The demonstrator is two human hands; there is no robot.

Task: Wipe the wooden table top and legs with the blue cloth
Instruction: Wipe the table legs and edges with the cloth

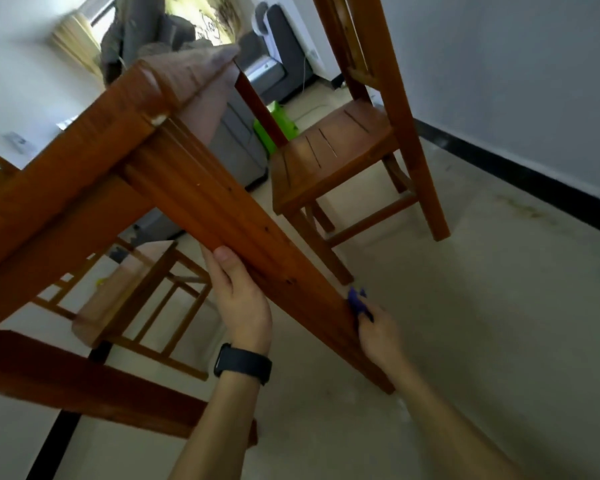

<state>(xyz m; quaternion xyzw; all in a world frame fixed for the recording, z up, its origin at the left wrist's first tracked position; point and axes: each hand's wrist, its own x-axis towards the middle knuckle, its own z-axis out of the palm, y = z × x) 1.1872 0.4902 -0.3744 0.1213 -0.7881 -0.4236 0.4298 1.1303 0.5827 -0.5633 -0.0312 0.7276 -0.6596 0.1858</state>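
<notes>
Evidently the leg-wiping step is in hand. The table leg (243, 237) runs diagonally from the centre left of the frame down to its foot at lower centre. The blue cloth (356, 301) is bunched in the right hand (378, 332), whose fingers curl round it and press it to the leg's far side, near the lower end. The left hand (243, 303), wearing a black wristband (243, 363), steadies the leg higher up, with the thumb flat on the near face and the fingers out of sight behind it, so it seems to grip the wood.

The leg is reddish-brown varnished wood, glossy, with long grooves down its face and a few dark knots. The cloth looks soft and thin, and only a small crumpled tuft of it shows.

Probably the next move calls for long strokes along the grooves rather than across them, then a turn of the cloth onto the near face, which means shifting the left hand clear. A slatted wooden chair (336, 154) stands at upper right on the pale floor (465, 306).
</notes>
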